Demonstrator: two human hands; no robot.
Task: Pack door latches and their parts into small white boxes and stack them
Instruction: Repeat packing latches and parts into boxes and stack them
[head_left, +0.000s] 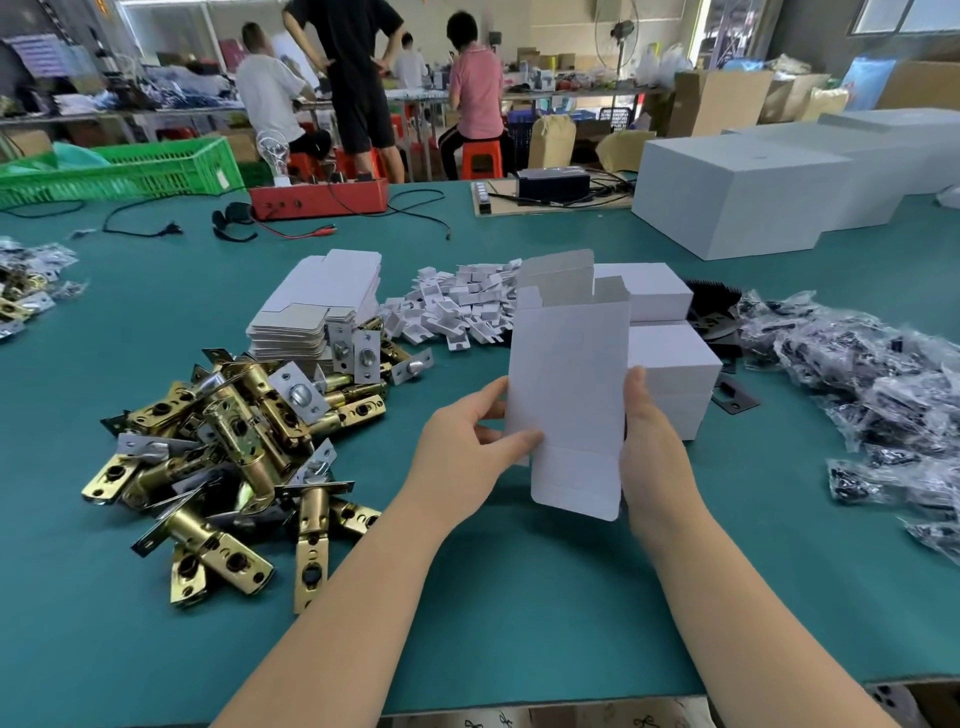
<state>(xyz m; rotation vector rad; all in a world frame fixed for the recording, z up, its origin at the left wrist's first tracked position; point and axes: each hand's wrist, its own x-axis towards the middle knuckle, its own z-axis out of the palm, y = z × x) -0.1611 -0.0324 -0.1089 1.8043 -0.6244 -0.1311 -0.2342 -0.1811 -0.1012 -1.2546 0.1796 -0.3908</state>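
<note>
I hold an unfolded small white box (569, 384) upright above the green table, its end flaps open at top and bottom. My left hand (475, 441) pinches its left edge, thumb on the front face. My right hand (652, 441) grips its right edge. A heap of brass door latches (228, 447) lies to the left. Behind it stands a stack of flat white box blanks (317, 306). Two closed white boxes (670, 374) are stacked behind the held box. A pile of small white card inserts (457, 306) lies mid-table.
Clear bags of black parts (862, 384) spread along the right. Large white cartons (737, 192) stand at the far right. A red box (319, 197) with cables and a green crate (124, 169) sit at the back. People work at far tables.
</note>
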